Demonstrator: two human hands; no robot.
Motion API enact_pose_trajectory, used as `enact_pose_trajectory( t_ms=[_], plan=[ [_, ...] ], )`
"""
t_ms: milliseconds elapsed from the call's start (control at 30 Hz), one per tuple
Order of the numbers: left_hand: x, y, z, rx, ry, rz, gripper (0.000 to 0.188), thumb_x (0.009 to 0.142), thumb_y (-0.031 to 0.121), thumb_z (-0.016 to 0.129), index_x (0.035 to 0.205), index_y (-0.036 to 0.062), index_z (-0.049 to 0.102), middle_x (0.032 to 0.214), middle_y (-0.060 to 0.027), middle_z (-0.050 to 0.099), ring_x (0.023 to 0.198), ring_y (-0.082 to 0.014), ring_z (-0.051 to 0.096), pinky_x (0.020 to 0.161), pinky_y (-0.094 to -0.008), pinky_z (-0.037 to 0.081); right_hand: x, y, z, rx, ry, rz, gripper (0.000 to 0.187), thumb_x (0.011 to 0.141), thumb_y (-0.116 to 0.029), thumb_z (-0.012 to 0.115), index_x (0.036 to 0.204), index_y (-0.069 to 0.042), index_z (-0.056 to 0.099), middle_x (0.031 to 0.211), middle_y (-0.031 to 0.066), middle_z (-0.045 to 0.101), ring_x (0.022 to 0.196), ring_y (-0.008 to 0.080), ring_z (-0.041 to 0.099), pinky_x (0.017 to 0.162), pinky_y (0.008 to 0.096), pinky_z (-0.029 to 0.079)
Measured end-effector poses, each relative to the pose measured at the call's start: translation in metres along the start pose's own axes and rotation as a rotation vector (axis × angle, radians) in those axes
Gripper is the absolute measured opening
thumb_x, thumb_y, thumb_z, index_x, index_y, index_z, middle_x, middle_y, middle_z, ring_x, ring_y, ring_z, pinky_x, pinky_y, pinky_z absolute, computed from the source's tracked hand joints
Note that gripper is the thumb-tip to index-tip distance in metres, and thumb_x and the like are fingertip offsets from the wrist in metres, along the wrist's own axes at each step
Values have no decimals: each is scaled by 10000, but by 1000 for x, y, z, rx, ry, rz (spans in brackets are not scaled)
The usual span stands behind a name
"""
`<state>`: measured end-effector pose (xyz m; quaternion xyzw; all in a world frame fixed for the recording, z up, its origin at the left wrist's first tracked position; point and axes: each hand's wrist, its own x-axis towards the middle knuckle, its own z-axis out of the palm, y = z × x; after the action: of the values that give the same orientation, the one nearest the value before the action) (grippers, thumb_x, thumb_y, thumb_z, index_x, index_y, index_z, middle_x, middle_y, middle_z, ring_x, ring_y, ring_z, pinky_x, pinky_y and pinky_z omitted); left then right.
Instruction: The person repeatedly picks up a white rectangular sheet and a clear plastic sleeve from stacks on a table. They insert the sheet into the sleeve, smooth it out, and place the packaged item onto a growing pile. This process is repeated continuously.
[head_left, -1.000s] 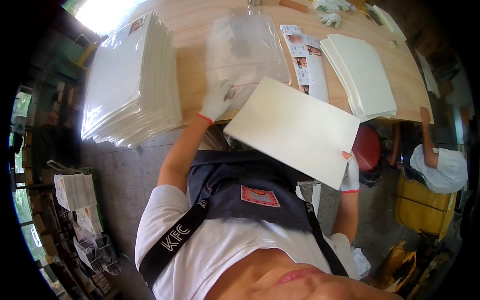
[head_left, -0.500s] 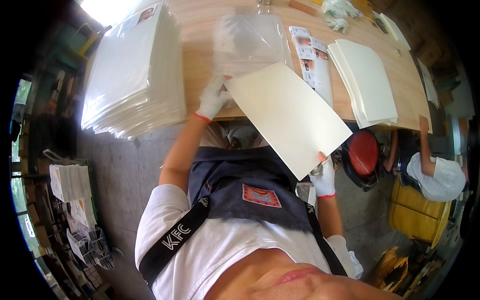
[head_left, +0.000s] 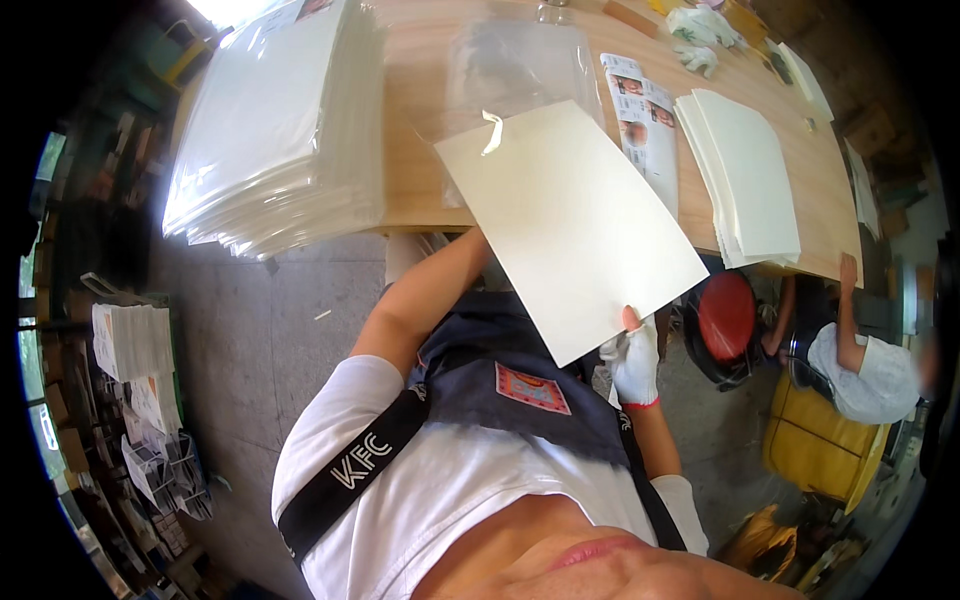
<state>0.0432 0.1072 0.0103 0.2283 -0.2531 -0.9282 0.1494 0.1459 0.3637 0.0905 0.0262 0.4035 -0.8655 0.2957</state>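
A blank cream sheet of paper or thin card [head_left: 575, 225] is held at a slant in front of me, over the table's near edge. My right hand [head_left: 635, 368], in a white glove with a red cuff, pinches its lower right edge, the bare thumb tip on top. My left forearm [head_left: 430, 290] passes behind the sheet, which hides my left hand and its fingers. A small curled white piece [head_left: 491, 132] shows against the sheet's upper left part; I cannot make out what it is. Beyond the sheet lie clear plastic sleeves [head_left: 525, 65].
A tall stack of plastic-sleeved sheets [head_left: 265, 130] stands on the table's left. Printed label strips [head_left: 640, 115] and a pile of cream sheets [head_left: 740, 180] lie to the right. Gloves [head_left: 700, 28] sit farther back. A red stool [head_left: 725, 315] and a co-worker [head_left: 865, 345] are at right.
My left hand has gone from the sheet's left corner to behind it, the forearm swinging right. The small white piece has appeared. My right hand keeps its hold.
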Motion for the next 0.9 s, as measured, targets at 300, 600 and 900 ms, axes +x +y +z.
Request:
enact_pose_trajectory(
  t_ms=[300, 600, 900],
  plan=[
    [-62, -107, -113, 337, -17, -171, 306, 906, 143, 527, 1198, 50, 515, 1064, -81, 609, 905, -194, 619, 727, -277, 513, 66, 73, 1, 123, 225, 356, 279, 936, -164, 502, 1182, -40, 458, 1077, 151, 591, 885, 276, 637, 729, 406, 577],
    [-87, -24, -81, 345, -102, -571, 256, 926, 225, 493, 1145, 93, 509, 1061, -67, 600, 919, -220, 616, 781, -391, 530, 159, 85, 3, -250, 49, 358, 303, 976, -269, 371, 1111, -33, 506, 837, 151, 637, 711, 265, 644, 665, 357, 553],
    [-106, 34, -138, 562, 73, -157, 390, 906, 210, 548, 1186, -49, 463, 1094, -122, 572, 941, -223, 608, 751, -353, 556, 131, 103, 52, -1642, -448, -346, 154, 851, -245, 529, 943, -124, 550, 772, 65, 666, 658, 262, 643, 556, 372, 478]
  ],
)
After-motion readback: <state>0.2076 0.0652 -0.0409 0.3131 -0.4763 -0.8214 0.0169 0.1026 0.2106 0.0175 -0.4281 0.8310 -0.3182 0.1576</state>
